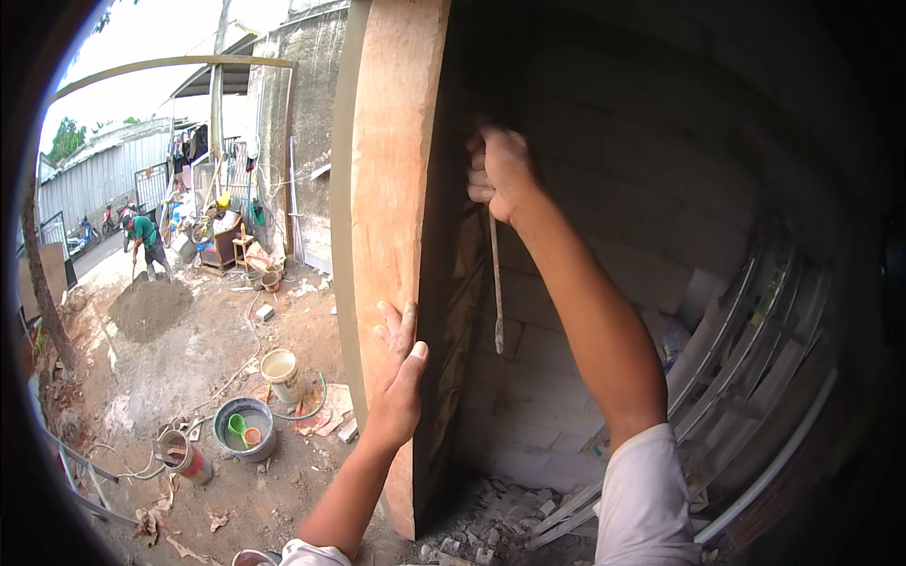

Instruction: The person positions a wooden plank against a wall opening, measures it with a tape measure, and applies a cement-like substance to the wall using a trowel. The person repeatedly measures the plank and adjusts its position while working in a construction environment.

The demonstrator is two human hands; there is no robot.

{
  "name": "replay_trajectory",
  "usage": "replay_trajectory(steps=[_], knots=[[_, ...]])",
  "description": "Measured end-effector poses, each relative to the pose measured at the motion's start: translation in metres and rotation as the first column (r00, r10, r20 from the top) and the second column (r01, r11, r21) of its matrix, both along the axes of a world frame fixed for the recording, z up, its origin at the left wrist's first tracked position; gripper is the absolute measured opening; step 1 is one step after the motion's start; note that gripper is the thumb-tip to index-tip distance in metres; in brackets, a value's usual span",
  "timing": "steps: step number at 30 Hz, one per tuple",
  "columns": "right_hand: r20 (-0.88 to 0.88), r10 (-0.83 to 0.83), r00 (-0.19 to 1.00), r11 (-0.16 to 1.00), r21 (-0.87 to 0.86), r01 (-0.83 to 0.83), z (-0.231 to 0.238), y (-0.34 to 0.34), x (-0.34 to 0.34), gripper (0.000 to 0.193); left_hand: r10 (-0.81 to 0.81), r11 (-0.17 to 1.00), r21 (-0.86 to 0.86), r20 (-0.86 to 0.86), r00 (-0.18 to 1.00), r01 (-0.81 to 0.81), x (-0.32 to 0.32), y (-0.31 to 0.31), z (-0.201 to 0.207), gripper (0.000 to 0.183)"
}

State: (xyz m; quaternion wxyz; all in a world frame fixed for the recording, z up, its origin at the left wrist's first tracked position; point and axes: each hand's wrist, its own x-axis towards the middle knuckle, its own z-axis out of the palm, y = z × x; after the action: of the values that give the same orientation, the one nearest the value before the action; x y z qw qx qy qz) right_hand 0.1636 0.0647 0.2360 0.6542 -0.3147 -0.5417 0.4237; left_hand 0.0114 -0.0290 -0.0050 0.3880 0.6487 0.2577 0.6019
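A long wooden board [392, 189] stands upright along the edge of a wall, with a strip of grey mortar [345, 189] down its left side. My left hand [396, 391] rests on the board's lower part, its fingers stretched out over the face and the thumb at the right edge. Higher up, to the right of the board, my right hand [505, 174] is closed around a thin metal rod [497, 288]. The rod's lower end hangs below the fist; its upper end is lost in the dark.
Below left stand a dark tub [245, 453] with green and orange scoops, a pale bucket [280, 368] and another bucket [189, 462]. A person in green [146, 241] works at a sand heap [151, 307]. Rubble [491, 524] and metal lengths [717, 377] lie right, before a block wall.
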Motion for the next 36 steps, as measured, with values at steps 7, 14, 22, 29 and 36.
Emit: replay_trajectory(steps=[7, 14, 22, 29, 36], knots=[[0.059, 0.114, 0.992, 0.983, 0.141, -0.121, -0.003, -0.023, -0.007, 0.041, 0.041, 0.999, 0.005, -0.051, 0.998, -0.041, 0.000, -0.005, 0.006, 0.063], [0.112, 0.116, 0.987, 0.970, 0.200, -0.137, -0.008, -0.043, -0.024, 0.043, 0.028, 1.000, -0.003, -0.051, 0.998, -0.028, -0.002, -0.001, 0.001, 0.062], [0.321, -0.173, 0.931, 0.921, 0.387, 0.038, -0.019, -0.043, -0.044, 0.042, -0.006, 1.000, -0.027, -0.002, 1.000, 0.006, -0.001, -0.007, 0.003, 0.065], [0.367, -0.889, 0.274, 0.432, 0.871, 0.235, -0.027, -0.035, -0.068, 0.039, -0.001, 1.000, -0.002, -0.011, 1.000, 0.001, -0.005, -0.005, 0.001, 0.066], [0.464, -0.864, -0.195, 0.438, 0.884, 0.164, -0.017, -0.055, -0.084, 0.043, -0.011, 1.000, 0.023, 0.022, 1.000, 0.010, 0.005, 0.002, -0.006, 0.068]])
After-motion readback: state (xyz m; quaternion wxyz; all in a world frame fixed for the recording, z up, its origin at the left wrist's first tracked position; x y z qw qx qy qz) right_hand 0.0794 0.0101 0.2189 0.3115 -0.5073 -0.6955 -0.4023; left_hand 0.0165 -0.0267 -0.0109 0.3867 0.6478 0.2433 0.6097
